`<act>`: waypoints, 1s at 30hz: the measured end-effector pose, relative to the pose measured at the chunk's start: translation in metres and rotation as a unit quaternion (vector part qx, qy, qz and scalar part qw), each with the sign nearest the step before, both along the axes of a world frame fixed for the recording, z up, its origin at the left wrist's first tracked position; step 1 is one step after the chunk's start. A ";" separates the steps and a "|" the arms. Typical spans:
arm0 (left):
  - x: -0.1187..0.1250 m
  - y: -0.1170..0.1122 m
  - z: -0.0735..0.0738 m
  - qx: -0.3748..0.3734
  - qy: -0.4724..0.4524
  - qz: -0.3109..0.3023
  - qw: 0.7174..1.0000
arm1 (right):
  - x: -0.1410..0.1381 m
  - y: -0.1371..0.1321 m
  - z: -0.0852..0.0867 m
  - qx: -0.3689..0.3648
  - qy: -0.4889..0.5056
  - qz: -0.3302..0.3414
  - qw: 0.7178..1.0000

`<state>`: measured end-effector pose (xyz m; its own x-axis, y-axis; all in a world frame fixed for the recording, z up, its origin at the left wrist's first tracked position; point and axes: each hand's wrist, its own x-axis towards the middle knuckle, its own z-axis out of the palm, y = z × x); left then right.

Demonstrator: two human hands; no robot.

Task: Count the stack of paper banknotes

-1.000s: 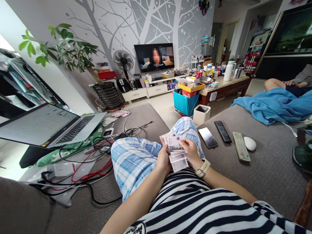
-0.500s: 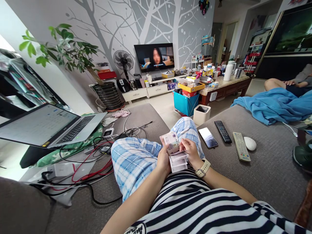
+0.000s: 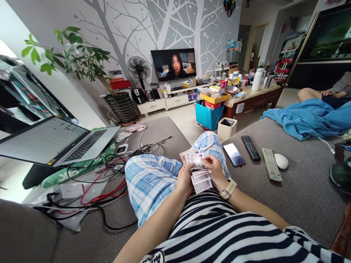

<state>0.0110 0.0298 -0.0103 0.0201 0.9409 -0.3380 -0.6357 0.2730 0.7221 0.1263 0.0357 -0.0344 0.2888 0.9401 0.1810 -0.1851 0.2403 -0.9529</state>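
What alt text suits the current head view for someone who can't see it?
A seated person's left hand and right hand hold fanned banknotes over their lap. A phone, black remote and beige remote lie to the right, an open laptop to the left.

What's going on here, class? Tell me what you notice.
A seated person's left hand and right hand both hold banknotes in front of a striped shirt, the lower ends spread apart. To the right, a phone, a black remote and a pale remote lie on the grey seat. An open laptop sits to the left.
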 end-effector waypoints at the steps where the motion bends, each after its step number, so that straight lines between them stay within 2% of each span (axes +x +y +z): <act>1: 0.000 0.000 0.000 0.001 0.001 0.000 1.000 | 0.000 0.000 0.000 0.000 -0.006 -0.001 1.000; 7: 0.000 -0.002 0.002 -0.003 -0.001 -0.010 1.000 | 0.001 0.000 0.000 0.009 -0.040 -0.008 0.999; 18: 0.001 0.002 0.003 -0.024 -0.043 -0.003 0.999 | 0.001 0.001 -0.002 0.009 -0.032 0.002 0.999; 30: 0.001 0.002 0.003 -0.010 -0.034 -0.014 0.999 | 0.001 -0.002 0.006 0.019 -0.014 0.021 1.000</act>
